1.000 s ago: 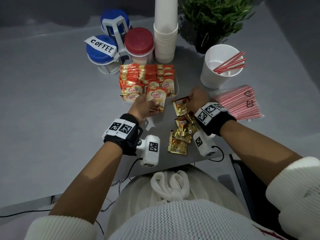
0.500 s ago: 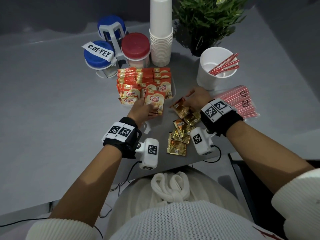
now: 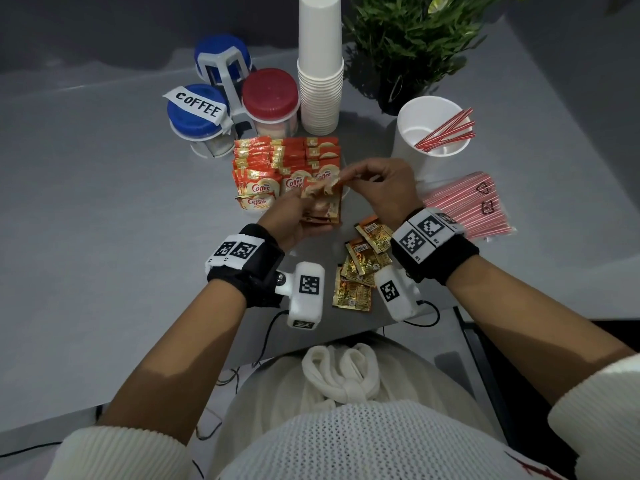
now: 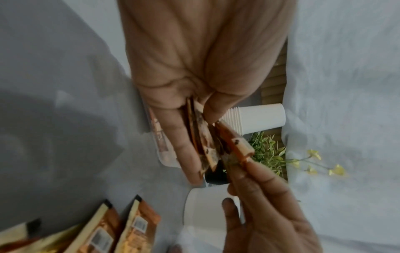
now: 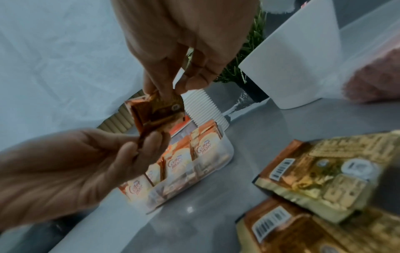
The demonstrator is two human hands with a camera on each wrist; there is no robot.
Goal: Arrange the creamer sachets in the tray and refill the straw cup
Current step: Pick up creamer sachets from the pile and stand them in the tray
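Note:
My left hand (image 3: 298,220) grips a small stack of orange creamer sachets (image 3: 322,209) upright, just in front of the tray (image 5: 227,152). The tray holds rows of the same sachets (image 3: 287,161). My right hand (image 3: 381,188) pinches the top corner of one more sachet (image 5: 160,109) against that stack; the left wrist view shows this sachet (image 4: 236,145) beside the held ones (image 4: 201,137). Several loose gold-backed sachets (image 3: 367,251) lie on the table below my right wrist. The white straw cup (image 3: 433,140) holds a few red straws. A wrapped pack of straws (image 3: 467,206) lies beside it.
Behind the tray stand two blue-lidded jars, one labelled COFFEE (image 3: 197,109), a red-lidded jar (image 3: 270,95) and a tall stack of paper cups (image 3: 320,81). A potted plant (image 3: 415,39) is at the back right. The table's near edge runs just under my wrists.
My right hand picked a sachet off the loose pile and carried it left and up to the stack. My left hand lifted the stack off the table.

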